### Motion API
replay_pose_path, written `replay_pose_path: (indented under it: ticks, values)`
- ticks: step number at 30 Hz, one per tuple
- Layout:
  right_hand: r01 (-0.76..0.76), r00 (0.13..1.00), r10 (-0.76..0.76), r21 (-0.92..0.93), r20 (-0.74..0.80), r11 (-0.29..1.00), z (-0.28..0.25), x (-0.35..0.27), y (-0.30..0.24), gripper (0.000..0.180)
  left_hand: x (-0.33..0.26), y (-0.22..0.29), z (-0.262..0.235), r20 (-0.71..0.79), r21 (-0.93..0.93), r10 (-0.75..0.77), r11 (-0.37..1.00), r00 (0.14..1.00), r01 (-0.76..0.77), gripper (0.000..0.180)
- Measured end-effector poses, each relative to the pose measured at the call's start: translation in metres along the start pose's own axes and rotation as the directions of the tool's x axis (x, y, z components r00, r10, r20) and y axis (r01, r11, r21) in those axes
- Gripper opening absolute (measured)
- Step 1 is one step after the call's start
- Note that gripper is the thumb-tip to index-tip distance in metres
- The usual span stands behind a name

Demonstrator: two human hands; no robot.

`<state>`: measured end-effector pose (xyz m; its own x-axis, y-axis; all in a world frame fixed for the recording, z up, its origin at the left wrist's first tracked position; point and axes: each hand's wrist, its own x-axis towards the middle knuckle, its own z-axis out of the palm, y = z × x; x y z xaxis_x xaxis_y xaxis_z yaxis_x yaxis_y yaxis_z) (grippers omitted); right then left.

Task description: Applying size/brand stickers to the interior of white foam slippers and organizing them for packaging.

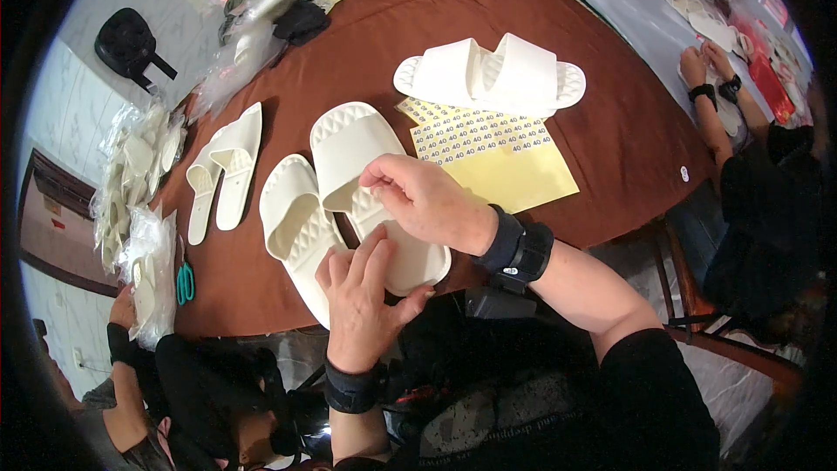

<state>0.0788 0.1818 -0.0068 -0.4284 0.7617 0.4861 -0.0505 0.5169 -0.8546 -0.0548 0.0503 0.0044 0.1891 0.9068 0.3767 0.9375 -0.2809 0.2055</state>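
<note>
Head view: at the near edge of a round brown table [610, 148], a person's left hand [362, 296] rests its spread fingers on the heel end of a white slide slipper [366, 183], gripping it from below where it overhangs the table's rim. The right hand [427, 201] lies across the same slipper's footbed, fingertips pinched together above it; whether they hold anything small cannot be told. A 2nd white slipper [292, 227] lies touching it on the left, its heel also at the rim. Further left, 1 more pair [225, 166] sits apart. Behind, a stacked pair [493, 74] rests on a yellow sticker sheet [497, 153]. Bare cloth opens to the right. Teal scissors [185, 283] lie by bagged slippers [144, 209] at the left edge.
</note>
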Motion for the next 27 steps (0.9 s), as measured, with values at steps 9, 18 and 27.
replay_pose_path:
  ticks: [9, 18, 27]
  values:
    - [-0.006, 0.999, 0.005, -0.008, -0.043, 1.0, -0.003, 0.004, -0.001, 0.016, -0.008, -0.004, -0.007, -0.152, -0.284, -0.093, 0.958, 0.984, 0.047, 0.054]
    - [0.021, 0.999, -0.024, -0.074, -0.037, 0.997, -0.003, -0.001, -0.006, 0.014, -0.059, -0.027, -0.022, -0.409, -0.371, -0.44, 0.881, 0.799, 0.295, 0.007]
    - [0.157, 0.979, -0.158, 0.018, 0.13, 0.987, -0.017, 0.004, -0.076, 0.017, -0.117, -0.039, -0.008, 0.154, -0.857, -0.728, 0.238, 0.668, 0.457, 0.033]
